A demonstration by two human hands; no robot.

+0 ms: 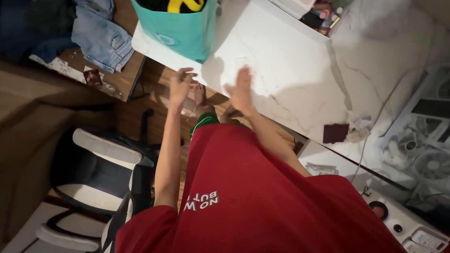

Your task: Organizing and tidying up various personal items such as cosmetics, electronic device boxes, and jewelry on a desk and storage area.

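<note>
Nearest the viewer: red shirt [262, 197] and white-and-black office chair [101, 159] at 8 o'clock. Mid-field: left hand [179, 86] and right hand [241, 90], both empty with fingers spread, raised over the near edge of the white marble desk [290, 75], the right hand blurred and just above its surface. Farther: teal bag [180, 30] stands upright on the desk at 12 o'clock from the left hand, the nearer hand; denim garment [101, 35] lies at 10 o'clock.
</note>
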